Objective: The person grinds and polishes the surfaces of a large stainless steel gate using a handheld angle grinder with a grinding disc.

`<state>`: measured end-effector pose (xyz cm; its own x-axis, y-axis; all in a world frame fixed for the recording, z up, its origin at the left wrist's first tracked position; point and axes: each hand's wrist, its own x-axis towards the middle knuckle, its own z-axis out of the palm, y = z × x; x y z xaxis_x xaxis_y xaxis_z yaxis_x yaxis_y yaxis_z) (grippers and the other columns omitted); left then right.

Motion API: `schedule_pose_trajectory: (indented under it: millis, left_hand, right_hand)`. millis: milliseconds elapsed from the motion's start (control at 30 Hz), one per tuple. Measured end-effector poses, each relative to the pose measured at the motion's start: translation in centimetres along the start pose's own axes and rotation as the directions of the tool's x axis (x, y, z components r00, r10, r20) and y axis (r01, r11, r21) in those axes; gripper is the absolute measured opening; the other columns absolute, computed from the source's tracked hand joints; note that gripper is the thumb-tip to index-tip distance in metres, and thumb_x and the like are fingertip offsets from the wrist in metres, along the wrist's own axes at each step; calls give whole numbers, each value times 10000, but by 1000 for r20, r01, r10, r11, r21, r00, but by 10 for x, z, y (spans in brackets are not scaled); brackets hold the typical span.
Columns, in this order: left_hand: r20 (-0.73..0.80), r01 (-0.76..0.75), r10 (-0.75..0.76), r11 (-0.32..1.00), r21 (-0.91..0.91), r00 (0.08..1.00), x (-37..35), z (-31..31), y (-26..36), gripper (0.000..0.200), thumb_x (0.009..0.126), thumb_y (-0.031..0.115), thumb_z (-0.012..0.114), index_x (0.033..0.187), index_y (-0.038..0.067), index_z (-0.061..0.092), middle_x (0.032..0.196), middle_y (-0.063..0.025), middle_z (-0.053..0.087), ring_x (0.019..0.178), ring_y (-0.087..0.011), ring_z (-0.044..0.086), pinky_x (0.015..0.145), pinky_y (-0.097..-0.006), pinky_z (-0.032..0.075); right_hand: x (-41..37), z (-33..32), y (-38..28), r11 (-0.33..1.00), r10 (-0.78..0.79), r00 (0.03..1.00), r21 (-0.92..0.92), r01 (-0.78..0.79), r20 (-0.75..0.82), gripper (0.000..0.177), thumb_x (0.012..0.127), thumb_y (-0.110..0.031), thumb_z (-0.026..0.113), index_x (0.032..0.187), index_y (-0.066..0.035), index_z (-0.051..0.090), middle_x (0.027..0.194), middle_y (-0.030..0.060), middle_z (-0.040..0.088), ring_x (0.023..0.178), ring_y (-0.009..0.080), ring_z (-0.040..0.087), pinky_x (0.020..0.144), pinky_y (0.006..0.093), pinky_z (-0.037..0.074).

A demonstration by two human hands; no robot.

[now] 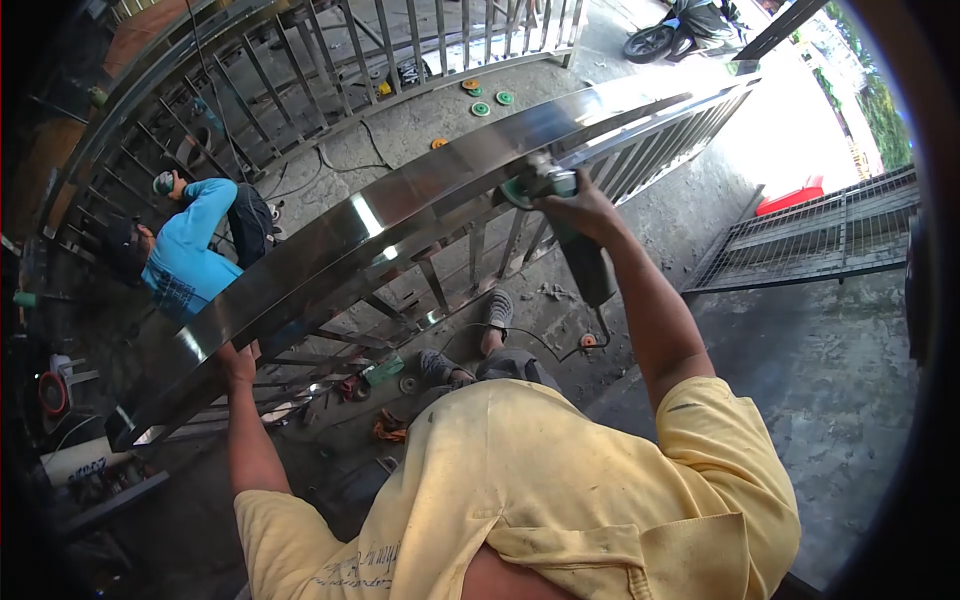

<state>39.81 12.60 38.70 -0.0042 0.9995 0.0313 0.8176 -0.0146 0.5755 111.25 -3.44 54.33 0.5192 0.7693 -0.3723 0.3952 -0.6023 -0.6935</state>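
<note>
We have a grinder [583, 262] up against the near side of the big shiny rail [365, 215]. We seem to be in the middle of working on the rail's edge, but we can't tell if the grinder's wheel [517, 192] is spinning or just touching. Our right hand [580, 207] is curled tight around the grinder, near its metal head. Our left hand [240, 362] is at the rail's near edge, by its left end. Its fingers go out of sight there, so we can't tell how tight it holds.

We think moving the grinder along the rail would call for a firm grip, a flat wheel and a loose cord [604, 325].

The grinder is long and thin. Its wheel end points forward and a bit left, at the rail, and its tail points back from the rail, toward our feet. The rail runs on a slant, from near on our left to far on our right, with a soft bend. Past the rail, a person in blue [205, 240] crouches by another rail [300, 75].
</note>
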Motion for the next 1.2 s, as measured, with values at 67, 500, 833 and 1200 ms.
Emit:
schedule_pose_trajectory:
  millis: [67,500,833,1200]
  left_hand:
    - [16,-98,97,987,124,995,-3,-3,6,425,998,233,582,1349,3,515,1224,-171,616,1053,-299,628,890,-373,504]
    - [60,44,-51,993,114,997,-10,-18,44,488,998,293,599,1399,32,507,1364,-206,576,1227,-389,581,1011,-440,443]
    - [90,172,-176,984,48,980,-16,-24,74,481,987,321,619,1365,37,533,1304,-188,611,1192,-366,593,986,-435,454]
    - [-30,73,-71,994,80,997,-24,-21,76,424,972,386,556,1189,26,604,971,-153,680,895,-338,682,841,-412,497]
  right_hand:
    - [-15,31,-16,998,18,999,-68,-15,44,999,679,-434,898,1431,-7,397,1146,212,690,1040,315,693,902,377,551]
    - [-43,68,-69,982,-161,968,-65,176,194,1132,698,-385,890,1560,-46,240,1099,205,702,992,316,706,894,391,572]
    - [-43,60,-81,971,-109,975,-190,146,194,1175,681,-460,876,1552,-8,229,1206,257,668,1134,373,664,979,389,520]
    - [-37,72,-62,956,-147,954,-210,205,262,1024,694,-502,849,1396,82,387,1182,287,655,1145,403,640,979,412,507]
